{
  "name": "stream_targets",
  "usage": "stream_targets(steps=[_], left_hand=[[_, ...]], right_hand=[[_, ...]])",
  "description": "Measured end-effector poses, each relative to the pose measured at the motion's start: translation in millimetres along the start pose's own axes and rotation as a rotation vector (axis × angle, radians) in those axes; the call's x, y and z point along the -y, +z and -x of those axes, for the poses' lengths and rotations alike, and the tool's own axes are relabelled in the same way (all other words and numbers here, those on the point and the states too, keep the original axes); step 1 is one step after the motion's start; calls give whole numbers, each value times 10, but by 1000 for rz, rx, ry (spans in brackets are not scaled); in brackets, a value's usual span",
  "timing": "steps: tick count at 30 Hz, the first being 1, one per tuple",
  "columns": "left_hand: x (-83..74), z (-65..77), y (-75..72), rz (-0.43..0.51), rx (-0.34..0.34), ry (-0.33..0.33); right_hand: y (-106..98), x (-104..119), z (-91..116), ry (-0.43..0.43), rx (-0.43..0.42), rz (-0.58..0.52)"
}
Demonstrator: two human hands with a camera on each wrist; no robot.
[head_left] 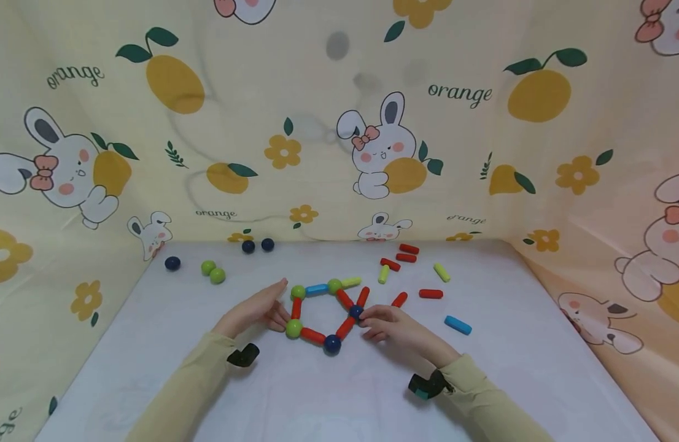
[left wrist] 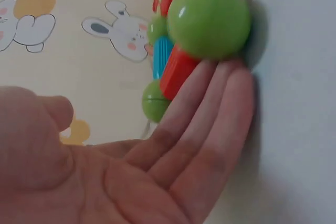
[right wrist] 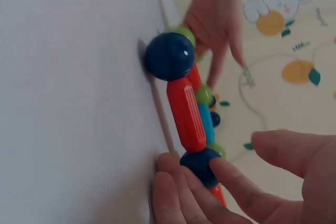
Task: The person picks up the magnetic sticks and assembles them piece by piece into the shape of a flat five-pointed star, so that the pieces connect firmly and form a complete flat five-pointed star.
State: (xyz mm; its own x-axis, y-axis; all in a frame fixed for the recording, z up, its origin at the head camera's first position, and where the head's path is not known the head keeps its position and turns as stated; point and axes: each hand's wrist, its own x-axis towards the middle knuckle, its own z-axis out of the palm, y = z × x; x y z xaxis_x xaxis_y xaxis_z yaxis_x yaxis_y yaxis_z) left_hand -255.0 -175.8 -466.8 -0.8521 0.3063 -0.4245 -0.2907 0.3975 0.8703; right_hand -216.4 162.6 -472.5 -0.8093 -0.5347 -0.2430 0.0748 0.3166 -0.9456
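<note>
A closed ring of magnetic balls and rods lies on the white table (head_left: 251, 393). Its left corner is a green ball (head_left: 293, 328), which the straight fingers of my left hand (head_left: 263, 307) touch from the side; the thumb stands away from it. At the ring's right corner, the fingertips of my right hand (head_left: 397, 328) rest against a dark blue ball (right wrist: 200, 165), with the thumb held apart. Red rods (head_left: 313, 336) form most sides, and a blue rod (head_left: 317, 289) forms the far one. From the far green ball (head_left: 334, 286) a yellow-green rod (head_left: 351, 282) sticks out.
Loose red rods (head_left: 430, 294), yellow-green rods (head_left: 441, 272) and a blue rod (head_left: 458, 325) lie to the right. Green balls (head_left: 217, 275) and dark blue balls (head_left: 172, 263) sit at the far left. A printed curtain (head_left: 317, 92) stands around the table's back and sides.
</note>
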Motion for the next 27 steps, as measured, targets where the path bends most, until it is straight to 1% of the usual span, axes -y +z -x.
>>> stream_targets(steps=[3,5,8,12,17,19,22,25,27], left_hand=[[17,80,58,53,68,-11],[24,123,88,76,87,0],[44,178,123,102,92,10],[89,283,156,97,101,24],[153,372,210,97,138,31],[170,396,228,105,155,30],[175,431,263,114,184,38],[174,458,315,132,213,41],[173,475,356,144,235,40]], right_hand=[[-69,13,-38,18,-34,-26],[-107,11,-76,36,-52,-58],[-150,9,-138,53,-82,-89],[-187,34,-225,64,-133,-118],[-228,53,-272,63,-147,-120],[-237,46,-269,64,-145,-86],[-248,22,-239,69,-160,22],[-264,-6,-185,33,-168,149],[-278,-26,-148,9,-179,203]])
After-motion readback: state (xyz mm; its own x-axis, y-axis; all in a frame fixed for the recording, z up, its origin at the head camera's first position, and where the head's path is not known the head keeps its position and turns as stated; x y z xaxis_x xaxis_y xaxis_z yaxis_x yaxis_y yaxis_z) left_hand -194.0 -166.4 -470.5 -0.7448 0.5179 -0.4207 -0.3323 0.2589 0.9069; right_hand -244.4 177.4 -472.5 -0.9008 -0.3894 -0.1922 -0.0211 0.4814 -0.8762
